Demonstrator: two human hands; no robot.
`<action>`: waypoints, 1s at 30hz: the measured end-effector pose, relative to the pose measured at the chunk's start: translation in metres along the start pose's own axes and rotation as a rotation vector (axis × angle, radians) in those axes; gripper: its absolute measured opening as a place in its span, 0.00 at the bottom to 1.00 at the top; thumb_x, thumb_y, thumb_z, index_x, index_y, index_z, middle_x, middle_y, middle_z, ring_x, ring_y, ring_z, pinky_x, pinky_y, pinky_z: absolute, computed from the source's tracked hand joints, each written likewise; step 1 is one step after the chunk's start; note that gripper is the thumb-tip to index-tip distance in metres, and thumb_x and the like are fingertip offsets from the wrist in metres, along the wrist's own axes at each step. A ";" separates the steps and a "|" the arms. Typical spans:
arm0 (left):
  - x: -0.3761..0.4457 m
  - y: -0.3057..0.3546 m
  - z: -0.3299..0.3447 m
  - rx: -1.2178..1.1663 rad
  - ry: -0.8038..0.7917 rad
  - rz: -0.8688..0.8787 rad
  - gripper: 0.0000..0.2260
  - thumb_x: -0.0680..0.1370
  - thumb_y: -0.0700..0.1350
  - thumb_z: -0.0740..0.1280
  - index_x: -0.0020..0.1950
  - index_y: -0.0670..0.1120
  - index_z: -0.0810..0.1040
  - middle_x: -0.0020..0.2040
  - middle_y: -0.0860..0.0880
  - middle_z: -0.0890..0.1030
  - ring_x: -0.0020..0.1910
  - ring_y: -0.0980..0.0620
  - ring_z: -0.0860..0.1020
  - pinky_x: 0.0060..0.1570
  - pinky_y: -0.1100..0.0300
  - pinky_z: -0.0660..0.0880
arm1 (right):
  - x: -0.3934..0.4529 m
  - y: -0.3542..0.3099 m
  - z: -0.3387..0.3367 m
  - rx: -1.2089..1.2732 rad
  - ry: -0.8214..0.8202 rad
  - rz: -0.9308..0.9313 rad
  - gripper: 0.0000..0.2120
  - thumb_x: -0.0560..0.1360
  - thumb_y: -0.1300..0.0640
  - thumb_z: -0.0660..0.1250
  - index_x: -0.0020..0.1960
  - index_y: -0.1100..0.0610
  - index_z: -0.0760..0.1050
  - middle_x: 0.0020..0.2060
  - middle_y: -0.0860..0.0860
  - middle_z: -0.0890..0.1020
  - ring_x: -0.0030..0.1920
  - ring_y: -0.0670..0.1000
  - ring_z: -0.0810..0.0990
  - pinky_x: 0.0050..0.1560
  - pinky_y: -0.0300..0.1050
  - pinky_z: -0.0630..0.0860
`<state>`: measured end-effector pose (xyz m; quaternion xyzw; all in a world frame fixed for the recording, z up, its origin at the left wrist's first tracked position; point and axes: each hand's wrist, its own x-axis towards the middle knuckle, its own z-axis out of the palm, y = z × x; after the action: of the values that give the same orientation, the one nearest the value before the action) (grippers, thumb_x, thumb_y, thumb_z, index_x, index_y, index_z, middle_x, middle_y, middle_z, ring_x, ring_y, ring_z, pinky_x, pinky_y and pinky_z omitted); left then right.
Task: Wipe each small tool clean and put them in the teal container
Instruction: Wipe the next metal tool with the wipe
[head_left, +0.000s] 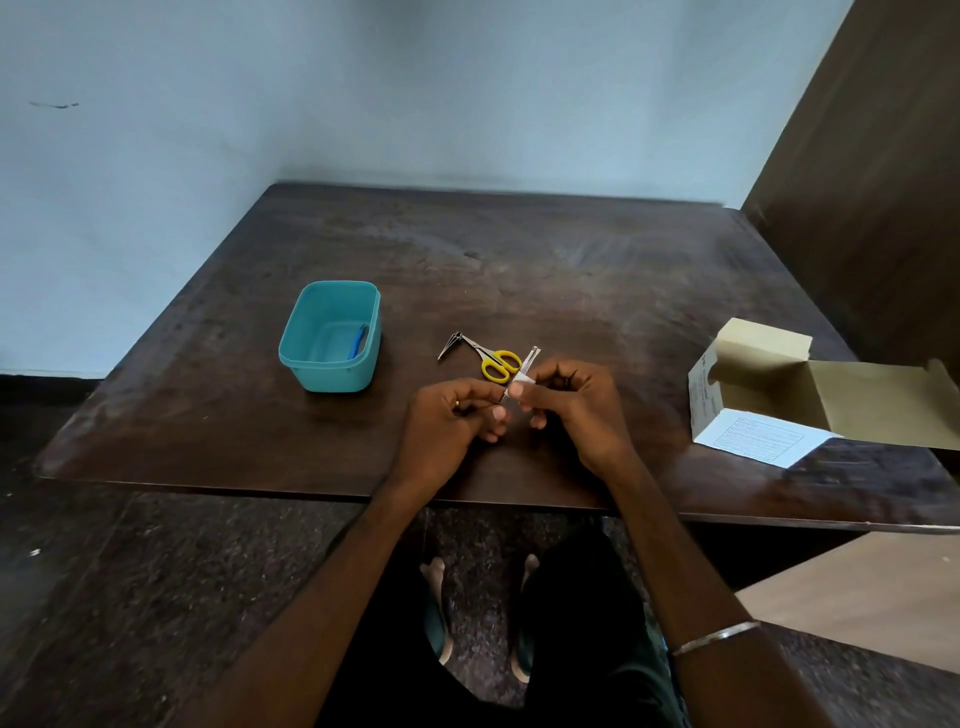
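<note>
Near the tabletop's front edge, my left hand (457, 415) pinches one end of a small metal tool (525, 370) while my right hand (571, 402) grips it through a white wipe (519, 387). Yellow-handled scissors (493, 359) lie just behind; the teal container (332, 335), toward the left edge, holds a blue tool (357, 343).

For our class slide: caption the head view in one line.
Both hands wipe a metal tool; scissors wait beside the teal container.

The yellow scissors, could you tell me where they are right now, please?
The yellow scissors lie on the table just beyond the hands, right of the teal container and beside the nail clipper.
</note>
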<state>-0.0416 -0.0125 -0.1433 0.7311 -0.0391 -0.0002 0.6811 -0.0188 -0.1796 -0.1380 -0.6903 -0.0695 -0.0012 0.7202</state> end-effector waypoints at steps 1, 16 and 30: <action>0.000 0.001 0.000 0.003 -0.010 0.011 0.10 0.76 0.31 0.68 0.52 0.42 0.83 0.39 0.44 0.85 0.35 0.51 0.83 0.38 0.58 0.81 | 0.000 0.000 0.001 -0.016 -0.002 0.004 0.05 0.69 0.67 0.76 0.39 0.66 0.80 0.30 0.57 0.81 0.27 0.51 0.73 0.29 0.45 0.70; 0.001 0.004 -0.002 -0.145 -0.016 -0.075 0.09 0.78 0.30 0.65 0.47 0.41 0.81 0.33 0.44 0.82 0.31 0.49 0.81 0.33 0.60 0.80 | 0.003 0.003 -0.008 0.279 0.103 -0.039 0.07 0.70 0.58 0.72 0.41 0.59 0.74 0.36 0.59 0.82 0.27 0.51 0.80 0.27 0.44 0.78; 0.001 0.007 -0.006 -0.270 -0.017 -0.077 0.11 0.79 0.32 0.64 0.55 0.45 0.81 0.35 0.41 0.82 0.32 0.47 0.82 0.34 0.59 0.81 | -0.001 0.001 0.005 -0.018 -0.006 -0.093 0.06 0.70 0.70 0.74 0.41 0.60 0.82 0.38 0.58 0.83 0.26 0.48 0.75 0.27 0.40 0.73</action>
<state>-0.0406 -0.0072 -0.1362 0.6337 -0.0164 -0.0378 0.7725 -0.0200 -0.1743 -0.1393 -0.6926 -0.1037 -0.0330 0.7130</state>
